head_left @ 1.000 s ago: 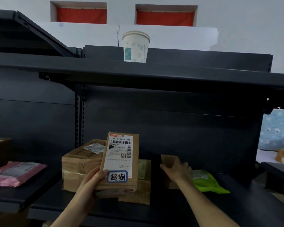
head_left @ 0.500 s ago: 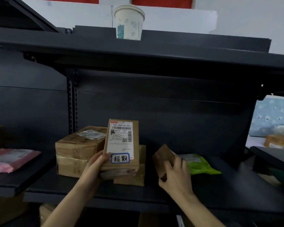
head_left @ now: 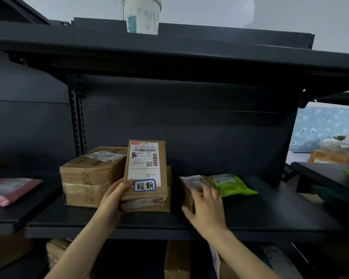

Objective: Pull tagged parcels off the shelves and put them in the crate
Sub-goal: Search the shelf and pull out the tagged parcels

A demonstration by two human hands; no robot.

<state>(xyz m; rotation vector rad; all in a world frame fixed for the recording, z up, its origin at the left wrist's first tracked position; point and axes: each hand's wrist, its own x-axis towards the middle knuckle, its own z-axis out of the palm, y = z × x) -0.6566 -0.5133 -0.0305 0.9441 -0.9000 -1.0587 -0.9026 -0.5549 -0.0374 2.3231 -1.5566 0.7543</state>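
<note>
The dark metal shelf (head_left: 250, 214) carries everything. The tagged parcel (head_left: 145, 170) stands upright on it, propped against a low box behind. Just left of the tagged parcel sits a large taped carton (head_left: 85, 178). To its right lies a small brown parcel (head_left: 189, 184), with a green pouch (head_left: 230, 184) just beyond. No crate is in view.

The left hand (head_left: 111, 202) grips the tagged parcel's lower left edge, thumb on the front beside the handwritten tag (head_left: 144, 185) and the other fingers hidden behind. The right hand (head_left: 206, 206) covers the small brown parcel, fingers (head_left: 209, 191) curled over its top and thumb at its near side. Whether that one bears a tag I cannot tell.

The tagged parcel looks like stiff cardboard, likely light enough for one hand. Its taped faces may be slick, so holding across the narrow edges should work best.
</note>
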